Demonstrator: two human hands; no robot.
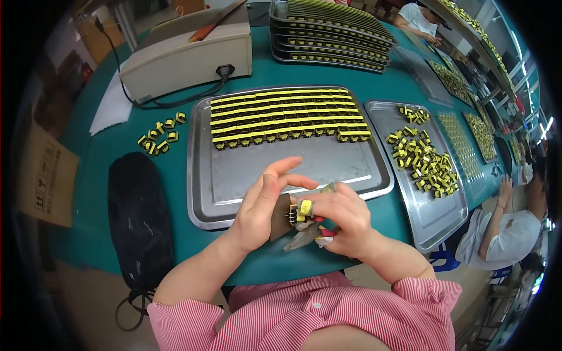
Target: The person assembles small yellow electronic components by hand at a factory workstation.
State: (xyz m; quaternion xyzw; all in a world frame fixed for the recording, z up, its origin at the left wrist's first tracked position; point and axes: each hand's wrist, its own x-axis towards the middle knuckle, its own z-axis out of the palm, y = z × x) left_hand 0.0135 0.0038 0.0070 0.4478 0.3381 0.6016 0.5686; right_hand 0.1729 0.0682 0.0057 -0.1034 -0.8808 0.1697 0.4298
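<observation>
Component (305, 207), yellow, is pinched in fingers of right hand (348, 219), left hand (254, 213) visibly part-open, any hold unclear, individual preparation apparently being done, steady alignment next required.

We see a teal-green tabletop (91, 199) and a silver-grey tray (281, 169), its component rows (287, 120) banded in bright yellow and black. The handled component (305, 207) is yellow as well. Our shirt (263, 316) carries fine red-and-white stripes. We find a black pouch (140, 216), a cream-beige machine case (187, 64) with a black cord (170, 106), a brown cardboard box (47, 172) and white paper (112, 105).
</observation>
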